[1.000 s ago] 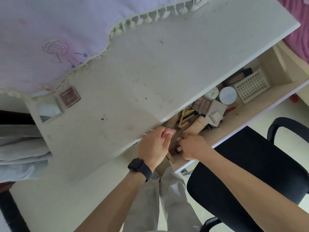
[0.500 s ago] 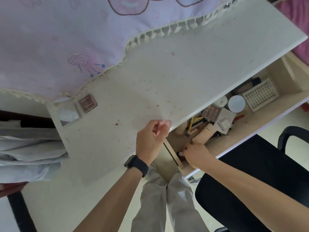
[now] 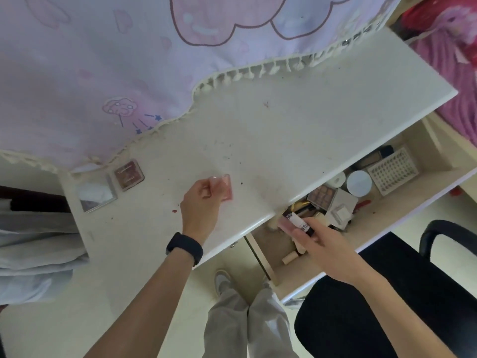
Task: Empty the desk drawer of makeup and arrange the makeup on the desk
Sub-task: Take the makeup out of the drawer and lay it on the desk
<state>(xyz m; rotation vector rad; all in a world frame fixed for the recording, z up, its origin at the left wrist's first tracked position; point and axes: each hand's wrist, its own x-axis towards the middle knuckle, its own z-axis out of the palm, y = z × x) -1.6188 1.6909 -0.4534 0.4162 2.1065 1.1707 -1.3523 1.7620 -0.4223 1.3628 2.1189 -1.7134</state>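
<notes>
Moving further over the desk point(image 3: 309, 130), the left hand point(image 3: 200, 204) is pinching a pink compact point(image 3: 224, 187), ready to place it; the right hand point(image 3: 318, 245) is gripping perhaps two tubes point(image 3: 299, 223) above the drawer point(image 3: 402, 202).

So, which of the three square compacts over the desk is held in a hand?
The pink compact, pinched by the left hand; the brown compact and the mirrored compact lie untouched further left.

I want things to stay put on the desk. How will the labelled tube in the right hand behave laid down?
The labelled tube looks round and slim, so it may roll on the smooth desk. It seems rigid and light: the right hand merely pinches it.
</notes>
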